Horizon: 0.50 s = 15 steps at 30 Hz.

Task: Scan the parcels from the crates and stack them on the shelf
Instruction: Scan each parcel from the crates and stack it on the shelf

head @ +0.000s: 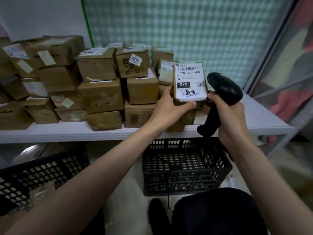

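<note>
My left hand (169, 107) grips a small parcel (190, 82) by its lower edge, its white label reading 070 turned toward me. It is held up above the right end of the white shelf (271, 119). My right hand (228, 119) grips the handle of a black barcode scanner (223, 89), whose head sits just right of the parcel. Many brown cardboard parcels (101, 94) are stacked on the shelf. Below it, a black plastic crate (186, 167) stands on the floor, and a second crate (33, 175) at lower left holds a wrapped parcel (42, 192).
A green-and-white checked curtain (186, 31) hangs behind the shelf. A metal frame with a clear sheet (279, 73) leans at the right. The scanner's cable (169, 200) trails down past my dark-clothed knee (220, 214).
</note>
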Each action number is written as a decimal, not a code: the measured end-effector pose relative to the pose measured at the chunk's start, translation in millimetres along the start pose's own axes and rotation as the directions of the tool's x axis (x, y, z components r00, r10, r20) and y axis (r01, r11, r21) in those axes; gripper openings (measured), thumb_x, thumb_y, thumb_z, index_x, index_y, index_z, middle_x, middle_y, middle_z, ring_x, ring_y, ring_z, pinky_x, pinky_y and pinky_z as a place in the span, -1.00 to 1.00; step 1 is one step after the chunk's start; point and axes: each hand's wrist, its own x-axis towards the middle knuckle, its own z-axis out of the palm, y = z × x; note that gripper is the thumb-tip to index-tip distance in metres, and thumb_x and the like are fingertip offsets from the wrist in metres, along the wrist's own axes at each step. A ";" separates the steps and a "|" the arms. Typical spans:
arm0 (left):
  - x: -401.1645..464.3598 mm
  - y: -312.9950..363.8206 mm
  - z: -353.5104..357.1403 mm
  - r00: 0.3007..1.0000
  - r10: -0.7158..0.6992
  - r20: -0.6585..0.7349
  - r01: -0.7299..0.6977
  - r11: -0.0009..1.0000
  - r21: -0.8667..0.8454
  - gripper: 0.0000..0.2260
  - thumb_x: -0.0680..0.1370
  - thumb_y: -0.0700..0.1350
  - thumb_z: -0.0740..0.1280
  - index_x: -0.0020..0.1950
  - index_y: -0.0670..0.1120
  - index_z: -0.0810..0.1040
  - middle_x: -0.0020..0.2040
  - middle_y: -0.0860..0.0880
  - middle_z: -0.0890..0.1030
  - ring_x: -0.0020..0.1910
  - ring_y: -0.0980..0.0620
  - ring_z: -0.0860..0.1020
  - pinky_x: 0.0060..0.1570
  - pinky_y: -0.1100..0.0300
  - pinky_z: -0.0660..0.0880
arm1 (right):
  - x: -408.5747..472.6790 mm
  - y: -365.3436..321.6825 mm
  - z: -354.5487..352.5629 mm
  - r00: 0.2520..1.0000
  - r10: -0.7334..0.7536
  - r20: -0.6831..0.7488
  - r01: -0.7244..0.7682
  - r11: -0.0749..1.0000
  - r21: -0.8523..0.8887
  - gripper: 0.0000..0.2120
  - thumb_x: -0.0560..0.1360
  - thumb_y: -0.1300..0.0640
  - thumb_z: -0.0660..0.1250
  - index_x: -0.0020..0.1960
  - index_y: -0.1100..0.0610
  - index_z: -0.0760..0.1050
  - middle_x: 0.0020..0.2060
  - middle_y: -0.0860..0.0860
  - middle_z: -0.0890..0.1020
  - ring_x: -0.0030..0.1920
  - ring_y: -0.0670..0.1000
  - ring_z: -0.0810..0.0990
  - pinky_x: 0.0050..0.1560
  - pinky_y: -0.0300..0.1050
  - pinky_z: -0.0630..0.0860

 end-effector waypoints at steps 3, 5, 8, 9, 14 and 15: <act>36.3 16.6 27.3 1.000 -0.017 0.023 0.017 1.000 0.002 -0.27 0.46 0.04 0.57 0.53 -0.05 0.32 0.39 0.04 0.55 0.34 0.06 0.50 0.28 0.16 0.43 | 36.6 -12.7 -10.3 0.999 -0.010 -0.046 0.011 1.000 0.019 -0.95 0.49 0.23 0.45 -0.05 0.14 0.65 -0.07 0.14 0.74 -0.03 0.12 0.74 0.15 0.13 0.65; 62.4 20.6 42.4 0.999 -0.015 0.029 0.015 1.000 0.026 -0.47 0.41 0.03 0.58 0.33 0.04 0.51 0.31 0.00 0.61 0.31 0.01 0.54 0.31 0.11 0.48 | 62.6 -15.1 -15.2 0.997 0.008 -0.075 -0.007 1.000 0.011 -0.97 0.46 0.23 0.47 -0.12 0.14 0.63 -0.15 0.12 0.69 -0.14 0.05 0.69 0.15 0.13 0.64; 93.2 23.2 56.4 0.998 -0.035 0.047 0.030 0.995 0.097 -0.72 0.32 0.06 0.55 -0.04 0.17 0.56 0.19 -0.03 0.65 0.28 -0.10 0.55 0.27 -0.06 0.55 | 100.8 -7.9 -20.5 0.993 0.055 -0.106 -0.056 0.998 -0.008 -0.90 0.38 0.20 0.51 -0.12 0.13 0.62 -0.15 0.10 0.68 -0.17 0.05 0.66 0.13 0.16 0.63; 99.1 23.4 59.8 0.997 -0.041 0.067 0.035 0.995 0.099 -0.75 0.36 0.01 0.55 -0.04 0.15 0.57 0.19 -0.03 0.66 0.27 -0.09 0.55 0.25 -0.02 0.56 | 111.7 -4.4 -21.6 0.991 0.080 -0.104 -0.082 0.996 -0.020 -0.85 0.36 0.19 0.51 -0.09 0.13 0.62 -0.14 0.10 0.69 -0.17 0.06 0.66 0.11 0.15 0.64; 111.2 14.0 66.3 0.990 -0.077 0.118 0.062 0.991 0.120 -0.64 0.46 -0.14 0.53 0.24 -0.05 0.63 0.21 -0.03 0.66 0.21 0.00 0.59 0.11 0.21 0.51 | 149.9 13.6 -17.6 0.982 0.179 -0.062 -0.183 0.981 -0.065 -0.63 0.29 0.20 0.53 0.08 0.21 0.63 -0.10 0.12 0.68 -0.15 0.10 0.68 -0.01 0.05 0.66; 110.4 14.1 65.4 0.989 -0.075 0.126 0.059 0.990 0.130 -0.62 0.47 -0.14 0.52 0.28 -0.07 0.62 0.22 -0.02 0.65 0.20 0.01 0.58 0.10 0.20 0.50 | 152.8 16.0 -16.4 0.980 0.191 -0.060 -0.195 0.979 -0.066 -0.62 0.30 0.20 0.55 0.10 0.21 0.62 -0.10 0.12 0.68 -0.15 0.09 0.68 -0.04 0.04 0.67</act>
